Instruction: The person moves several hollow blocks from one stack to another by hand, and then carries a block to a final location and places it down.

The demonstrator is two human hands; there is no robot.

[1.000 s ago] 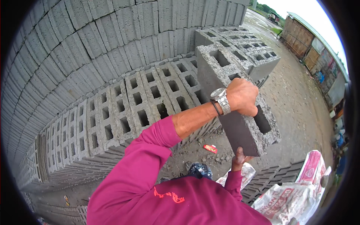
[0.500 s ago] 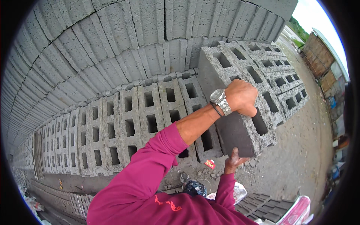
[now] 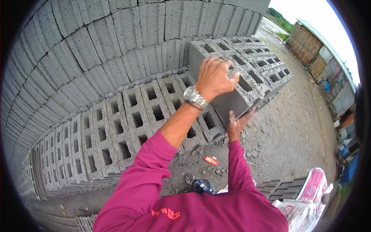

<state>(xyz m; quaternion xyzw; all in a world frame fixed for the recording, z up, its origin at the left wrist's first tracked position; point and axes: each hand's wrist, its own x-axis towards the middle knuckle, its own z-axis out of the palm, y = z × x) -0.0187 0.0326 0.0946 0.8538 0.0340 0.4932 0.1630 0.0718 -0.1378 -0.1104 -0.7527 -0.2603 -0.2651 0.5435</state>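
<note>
A grey concrete hollow block forms the near end of a raised row of blocks, its holes facing up and its smooth dark side toward me. Over its top edge is my left hand, wearing a metal watch; its fingers are curved but apart, with the thumb spread away from them. Low at the block's near corner, my right hand holds on, thumb up against the side and fingers along the lower edge. The parts of the fingers behind the block are hidden.
A tall wall of stacked blocks rises behind. A lower row of hollow blocks runs left. Rubble and a red wrapper lie on the ground. White-and-pink sacks sit at lower right, near a shed.
My left hand has loosened from its grip on the block's top and spread its fingers. My right hand has stayed at the lower corner. The whole view has shifted.
</note>
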